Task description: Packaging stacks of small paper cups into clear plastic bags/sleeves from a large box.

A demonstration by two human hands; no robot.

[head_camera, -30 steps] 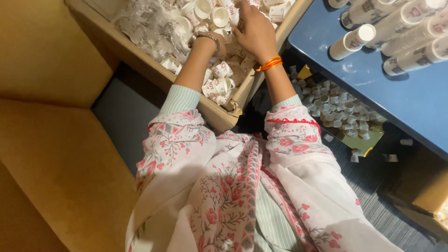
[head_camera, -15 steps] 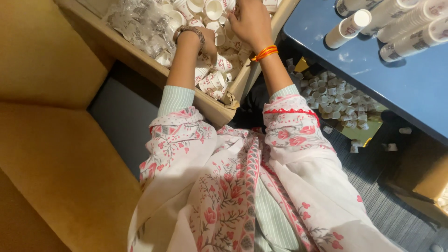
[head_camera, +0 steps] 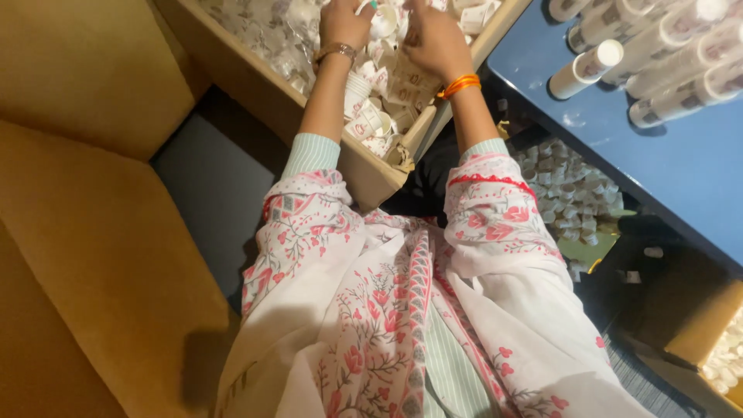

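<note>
Both hands [head_camera: 344, 23] [head_camera: 433, 39] moved deeper among cups [head_camera: 371, 124].

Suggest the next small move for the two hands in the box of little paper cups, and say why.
Probably draw the hands back toward the body with the gathered cups. Both the left hand and right hand rest on the heap of small white cups inside the cardboard box, partly cut off at the frame's top, so the grasp itself is unclear.
</note>
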